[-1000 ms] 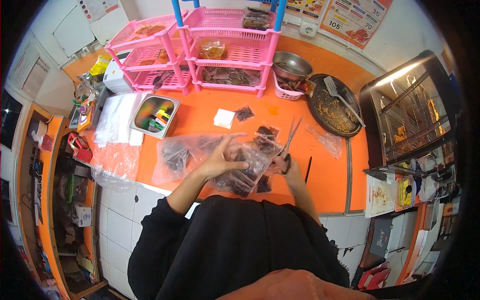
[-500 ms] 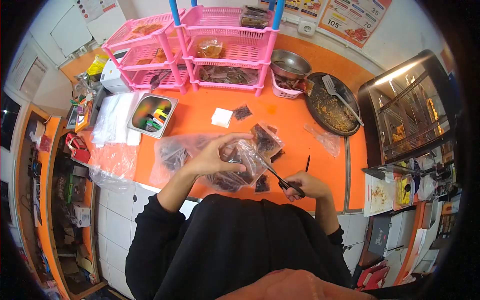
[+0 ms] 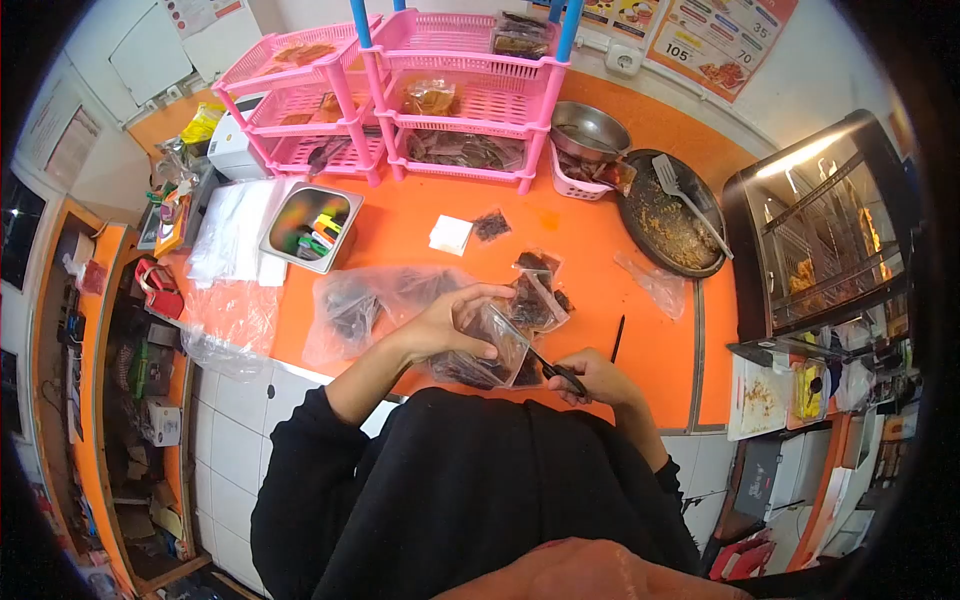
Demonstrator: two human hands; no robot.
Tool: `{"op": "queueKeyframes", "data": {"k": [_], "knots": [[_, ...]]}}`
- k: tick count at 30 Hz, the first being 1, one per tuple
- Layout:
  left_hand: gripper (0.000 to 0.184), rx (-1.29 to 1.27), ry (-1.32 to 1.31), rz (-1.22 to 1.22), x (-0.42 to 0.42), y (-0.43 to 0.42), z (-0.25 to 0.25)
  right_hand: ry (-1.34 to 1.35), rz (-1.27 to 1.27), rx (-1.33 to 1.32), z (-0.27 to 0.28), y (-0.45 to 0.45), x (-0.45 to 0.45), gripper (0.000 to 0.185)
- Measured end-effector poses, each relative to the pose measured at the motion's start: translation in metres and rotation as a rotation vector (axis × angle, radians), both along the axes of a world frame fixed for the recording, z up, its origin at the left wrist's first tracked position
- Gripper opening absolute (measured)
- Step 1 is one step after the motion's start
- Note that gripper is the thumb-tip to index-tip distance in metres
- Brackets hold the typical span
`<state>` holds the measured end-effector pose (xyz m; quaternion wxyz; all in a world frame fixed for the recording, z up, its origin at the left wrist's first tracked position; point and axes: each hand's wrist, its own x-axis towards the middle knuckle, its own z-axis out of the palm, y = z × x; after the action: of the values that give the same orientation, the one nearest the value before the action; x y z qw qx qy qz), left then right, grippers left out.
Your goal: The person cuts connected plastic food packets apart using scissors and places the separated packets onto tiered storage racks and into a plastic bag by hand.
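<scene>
My left hand [image 3: 460, 322] is closed on a clear plastic packet [image 3: 503, 342] with dark contents, held over the orange table. In my right hand [image 3: 588, 378] is a pair of black-handled scissors [image 3: 565, 378], fingers wrapped round the loops. The blades point up and left and lie against the packet's right side; whether they are apart is too fine to tell. Just beyond, small dark-filled sachets [image 3: 540, 300] are piled. Under and left of my left hand spreads a large clear bag [image 3: 345, 312] with more dark packets inside.
Pink tiered racks [image 3: 455, 125] stand at the back. A steel container [image 3: 312, 228] with markers is at left. A small dark sachet [image 3: 491, 225] lies by white paper [image 3: 451, 234]. A black pan [image 3: 675, 215] with a spatula sits right, near a glass display cabinet [image 3: 815, 230].
The scissors and my right hand have shifted slightly left, closer to the packet. The packet in my left hand has turned a little, and the sachets beyond it show more.
</scene>
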<state>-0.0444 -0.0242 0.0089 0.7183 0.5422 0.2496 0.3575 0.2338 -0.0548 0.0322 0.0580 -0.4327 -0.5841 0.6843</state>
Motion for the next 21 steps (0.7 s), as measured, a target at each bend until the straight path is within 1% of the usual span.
{"op": "queueKeyframes", "data": {"k": [3, 6, 9, 12, 15, 18, 21], "knots": [[0.080, -0.053, -0.009, 0.004, 0.001, 0.000, -0.007, 0.135, -0.032, -0.106, -0.008, -0.002, -0.002, 0.031], [0.080, -0.178, -0.103, -0.049, 0.008, -0.005, -0.011, 0.205, -0.105, -0.190, -0.003, -0.006, -0.017, 0.030], [0.078, -0.335, -0.198, -0.030, 0.005, -0.005, -0.019, 0.050, -0.128, -0.113, -0.007, -0.005, -0.019, 0.030], [0.078, -0.383, -0.217, -0.056, 0.003, -0.007, -0.022, 0.085, -0.143, -0.091, -0.010, -0.008, -0.025, 0.031], [0.075, -0.226, -0.195, -0.105, 0.010, -0.009, -0.026, 0.295, -0.166, -0.099, -0.039, -0.008, -0.030, 0.033], [0.075, -0.299, -0.153, -0.108, 0.007, -0.005, -0.030, 0.156, -0.175, -0.106, -0.031, -0.002, -0.029, 0.033], [0.073, -0.201, -0.197, -0.094, 0.008, -0.002, -0.020, 0.100, -0.125, -0.025, -0.028, 0.000, -0.025, 0.032]]}}
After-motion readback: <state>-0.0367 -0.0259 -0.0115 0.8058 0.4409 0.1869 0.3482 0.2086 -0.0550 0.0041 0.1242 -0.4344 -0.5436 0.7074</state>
